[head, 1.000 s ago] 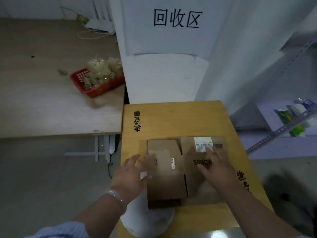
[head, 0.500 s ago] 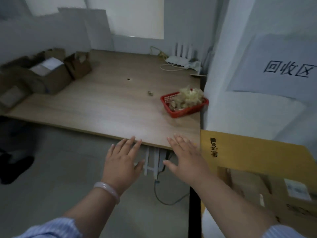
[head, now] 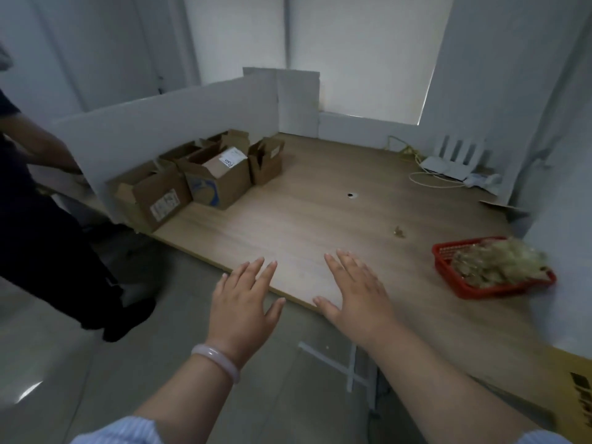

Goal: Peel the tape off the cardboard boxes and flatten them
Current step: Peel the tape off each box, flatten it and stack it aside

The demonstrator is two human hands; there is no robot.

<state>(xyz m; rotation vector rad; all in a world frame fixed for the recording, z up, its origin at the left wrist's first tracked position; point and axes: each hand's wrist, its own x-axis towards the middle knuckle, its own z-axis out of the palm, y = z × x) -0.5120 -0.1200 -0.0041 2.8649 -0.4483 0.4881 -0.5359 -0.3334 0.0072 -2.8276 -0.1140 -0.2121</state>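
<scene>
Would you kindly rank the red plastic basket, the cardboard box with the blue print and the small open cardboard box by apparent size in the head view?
1 and 2, unsure: cardboard box with the blue print and red plastic basket look similar; the basket sits nearer the camera.
3. Small open cardboard box, farthest away.

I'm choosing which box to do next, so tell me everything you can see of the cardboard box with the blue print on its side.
The box with the blue print is brown corrugated cardboard, standing upright on the wooden table near its far left corner. Its top flaps are raised open, and a white label with writing shows inside. It stands close between two other brown boxes; whether they touch is unclear. Neither hand reaches it.
</scene>
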